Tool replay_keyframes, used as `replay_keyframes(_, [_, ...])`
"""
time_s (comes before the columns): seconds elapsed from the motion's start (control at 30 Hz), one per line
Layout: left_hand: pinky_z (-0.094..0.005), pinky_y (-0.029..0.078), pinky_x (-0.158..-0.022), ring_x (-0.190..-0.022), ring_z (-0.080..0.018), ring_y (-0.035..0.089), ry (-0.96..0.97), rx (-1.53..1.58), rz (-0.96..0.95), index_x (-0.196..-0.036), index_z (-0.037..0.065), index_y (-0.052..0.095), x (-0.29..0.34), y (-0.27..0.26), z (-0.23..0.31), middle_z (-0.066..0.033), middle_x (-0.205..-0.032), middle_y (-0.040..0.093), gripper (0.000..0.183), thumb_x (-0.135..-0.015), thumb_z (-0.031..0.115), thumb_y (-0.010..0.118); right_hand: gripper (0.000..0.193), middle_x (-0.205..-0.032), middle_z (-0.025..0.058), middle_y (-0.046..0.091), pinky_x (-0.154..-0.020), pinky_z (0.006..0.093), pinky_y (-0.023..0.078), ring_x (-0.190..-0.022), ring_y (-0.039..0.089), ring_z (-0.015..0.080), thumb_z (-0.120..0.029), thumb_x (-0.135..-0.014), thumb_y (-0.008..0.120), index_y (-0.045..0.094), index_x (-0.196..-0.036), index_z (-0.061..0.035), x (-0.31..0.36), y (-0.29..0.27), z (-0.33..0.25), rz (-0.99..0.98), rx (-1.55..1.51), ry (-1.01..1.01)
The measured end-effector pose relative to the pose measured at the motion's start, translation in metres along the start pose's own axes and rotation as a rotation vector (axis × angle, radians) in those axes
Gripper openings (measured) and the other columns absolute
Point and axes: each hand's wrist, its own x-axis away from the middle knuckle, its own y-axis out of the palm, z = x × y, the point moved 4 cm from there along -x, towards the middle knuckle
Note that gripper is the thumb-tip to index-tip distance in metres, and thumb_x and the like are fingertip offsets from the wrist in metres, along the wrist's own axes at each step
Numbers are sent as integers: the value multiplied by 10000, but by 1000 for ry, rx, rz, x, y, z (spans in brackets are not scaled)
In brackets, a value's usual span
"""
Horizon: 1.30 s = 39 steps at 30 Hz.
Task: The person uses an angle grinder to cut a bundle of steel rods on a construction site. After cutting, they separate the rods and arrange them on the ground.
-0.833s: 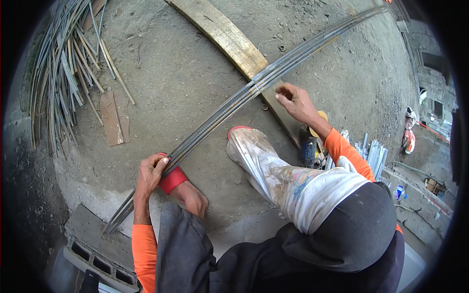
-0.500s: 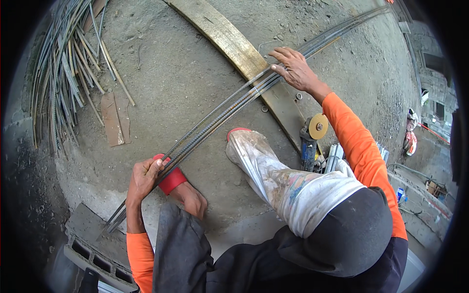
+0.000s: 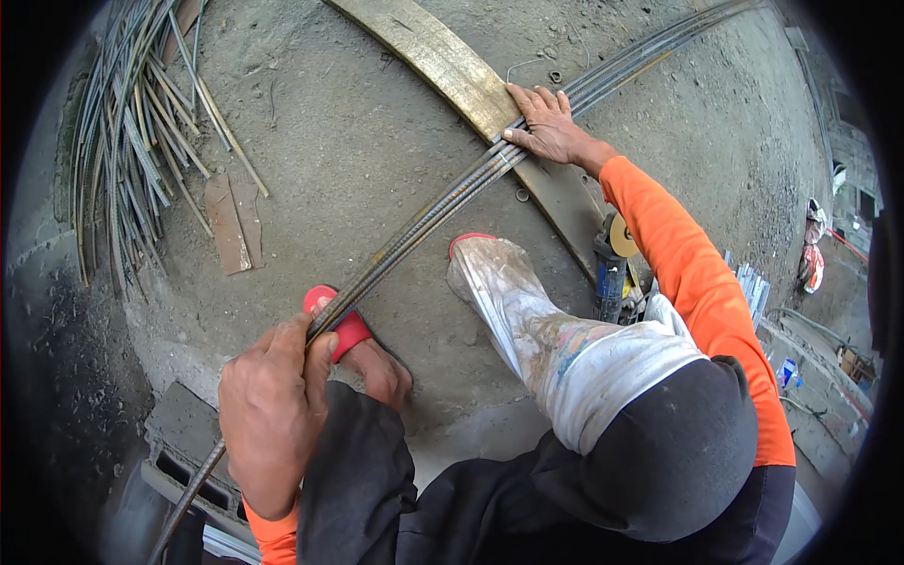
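Note:
A bundle of long ribbed steel bars (image 3: 411, 237) runs diagonally from lower left to upper right, crossing a wooden plank (image 3: 438, 49). My left hand (image 3: 273, 400) is closed around the bars near their lower-left part, raised above my left foot; one bar end sticks out below the hand. Over the plank, my right hand (image 3: 554, 130) rests on the bundle, fingers stretched and thumb apart. Beneath that palm the bars are hidden. Both my feet, in red slippers (image 3: 350, 336), stand on the near side of the bundle.
An angle grinder (image 3: 610, 282) with a yellow disc stands beside the plank, close to my right leg. At far left lies a heap of cut steel bars (image 3: 132, 141), with torn brown cardboard (image 3: 231, 226) beside it. A hollow concrete block (image 3: 193, 480) sits at lower left.
My left hand has lifted the near end of the bars toward me, and they are bunched more tightly. My right hand has shifted slightly left and come down onto the bundle.

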Motion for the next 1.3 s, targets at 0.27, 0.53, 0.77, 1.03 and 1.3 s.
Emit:
replay_keyframes(0.27, [-473, 519, -674, -742, -421, 685, -63, 8, 34, -994, 4, 731, -11, 35, -71, -219, -828, 711, 248, -977, 251, 724, 935, -1602, 252, 413, -1275, 637, 44, -1575, 211, 460, -672, -1016, 483, 162, -1692, -110, -12, -9, -5, 31, -44, -24])
replay_keyframes(0.53, [-449, 482, -648, -664, -412, 611, -202, 283, -32, -971, -45, 712, -7, 138, -158, -283, -801, 640, 317, -1024, 266, 682, 952, -1576, 262, 432, -1275, 633, 41, -1562, 245, 450, -693, -1010, 476, 158, -1694, -114, -17, -8, -18, 15, -54, -46])
replay_keyframes(0.77, [-481, 502, -654, -728, -412, 666, -44, -162, 172, -931, 23, 735, -10, 7, -35, -203, -825, 695, 235, -948, 257, 753, 919, -1627, 258, 382, -1278, 635, 29, -1578, 212, 458, -664, -1016, 481, 152, -1701, -149, -7, -1, -7, 8, -51, -24])
replay_keyframes(1.03, [-486, 514, -674, -774, -411, 678, -125, -55, 158, -925, 25, 703, 2, 53, -88, -196, -838, 704, 257, -973, 277, 724, 897, -1609, 244, 403, -1276, 645, 43, -1567, 231, 465, -651, -1020, 483, 187, -1692, -135, -14, -3, -17, 44, -66, -27])
replay_keyframes(1.3, [-476, 493, -663, -729, -450, 645, -215, 329, -12, -936, -39, 700, -3, 143, -163, -250, -795, 672, 287, -997, 241, 705, 901, -1621, 246, 389, -1278, 639, 40, -1571, 225, 460, -648, -1023, 491, 174, -1694, -136, -15, -1, -18, 55, -58, -36])
